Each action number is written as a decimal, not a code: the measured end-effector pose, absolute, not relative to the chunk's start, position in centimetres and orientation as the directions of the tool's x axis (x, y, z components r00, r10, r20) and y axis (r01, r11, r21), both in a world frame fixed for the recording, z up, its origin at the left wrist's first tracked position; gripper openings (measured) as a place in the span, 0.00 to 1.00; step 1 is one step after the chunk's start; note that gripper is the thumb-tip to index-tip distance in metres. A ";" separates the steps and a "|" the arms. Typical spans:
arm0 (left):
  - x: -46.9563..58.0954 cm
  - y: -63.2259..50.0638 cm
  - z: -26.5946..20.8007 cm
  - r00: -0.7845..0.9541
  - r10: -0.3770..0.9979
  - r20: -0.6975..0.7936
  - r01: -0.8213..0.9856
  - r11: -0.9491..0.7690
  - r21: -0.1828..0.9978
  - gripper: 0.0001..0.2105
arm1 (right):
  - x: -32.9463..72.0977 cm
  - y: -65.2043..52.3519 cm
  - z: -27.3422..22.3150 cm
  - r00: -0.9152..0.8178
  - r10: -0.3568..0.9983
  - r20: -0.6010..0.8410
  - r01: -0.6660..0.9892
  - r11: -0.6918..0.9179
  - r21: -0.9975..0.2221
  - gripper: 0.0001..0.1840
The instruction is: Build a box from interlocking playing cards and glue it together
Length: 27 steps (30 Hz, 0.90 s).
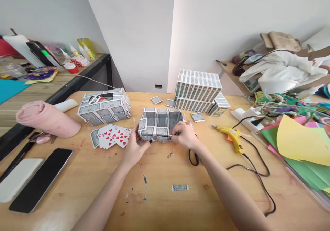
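An open box made of playing cards [162, 118], grey patterned backs outward, stands in front of me. My left hand [135, 145] grips its near left corner, thumb along the front and fingers at the side. At the front right edge, the fingers of my right hand [184, 134] are pinched together against the card wall; whether they hold a small loose piece there is hidden. A black loop that looks like a scissors handle [194, 158] shows beside my right wrist. Left of the box lie fanned heart cards [114, 136]. A cut card strip [180, 188] lies nearer me.
A second card box [104, 107] stands at the back left, and stacked card packs [197, 90] at the back right. A yellow glue gun [233, 138] with its cord lies right. Left are a pink tumbler [48, 119] and a phone [42, 179]. Coloured paper [304, 141] covers the right edge.
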State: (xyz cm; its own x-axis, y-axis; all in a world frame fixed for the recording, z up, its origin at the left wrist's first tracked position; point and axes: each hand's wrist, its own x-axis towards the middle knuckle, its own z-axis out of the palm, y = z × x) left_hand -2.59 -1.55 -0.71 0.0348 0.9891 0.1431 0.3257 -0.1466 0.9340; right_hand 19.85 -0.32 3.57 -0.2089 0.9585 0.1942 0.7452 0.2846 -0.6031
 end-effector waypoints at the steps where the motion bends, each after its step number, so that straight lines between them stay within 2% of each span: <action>1: -2.5 -1.6 -0.7 0.048 0.990 0.133 0.311 -0.141 0.940 0.37 | 20.0 -0.2 3.5 -0.222 0.954 0.200 0.734 0.298 -0.610 0.05; 3: -2.5 -1.8 -0.7 0.053 0.990 0.128 0.322 -0.138 0.937 0.39 | 20.3 0.1 3.4 -0.257 0.945 0.203 0.713 0.328 -0.620 0.05; 8: -2.9 -2.2 -1.0 -0.027 0.978 0.206 0.494 -0.166 0.854 0.38 | 20.7 0.6 3.3 -0.342 0.921 0.188 0.699 0.383 -0.604 0.06; 12: -3.1 -2.2 -1.0 -0.060 0.976 0.212 0.486 -0.157 0.860 0.36 | 20.4 0.0 3.6 -0.395 0.887 0.241 0.706 0.461 -0.539 0.04; 15: -3.1 -2.1 -1.0 -0.077 0.971 0.225 0.467 -0.164 0.869 0.35 | 20.6 -1.3 4.2 -0.410 0.849 0.335 0.699 0.528 -0.483 0.12; 18: -3.2 -2.0 -1.3 -0.072 0.969 0.235 0.450 -0.179 0.875 0.34 | 22.7 -3.2 4.4 -0.299 0.872 0.388 0.721 0.473 -0.507 0.23; 20: -3.3 -2.0 -1.5 -0.067 0.970 0.232 0.445 -0.179 0.878 0.34 | 25.6 -4.6 3.9 -0.019 0.915 0.403 0.800 0.256 -0.542 0.20; 21: -3.3 -2.0 -1.6 -0.068 0.970 0.234 0.447 -0.180 0.876 0.34 | 27.3 -5.3 3.4 0.180 0.899 0.400 0.839 0.072 -0.539 0.18; 23: -3.4 -2.0 -1.8 -0.072 0.969 0.237 0.448 -0.181 0.876 0.35 | 30.8 -6.6 2.3 0.513 0.794 0.328 0.826 -0.352 -0.440 0.22; 25: -3.3 -2.0 -1.9 -0.074 0.969 0.234 0.437 -0.179 0.881 0.35 | 33.5 -7.4 1.3 0.708 0.676 0.203 0.704 -0.653 -0.279 0.30; 27: -3.3 -1.9 -1.9 -0.076 0.970 0.229 0.425 -0.176 0.888 0.35 | 35.0 -7.7 0.4 0.766 0.640 0.055 0.640 -0.751 -0.163 0.37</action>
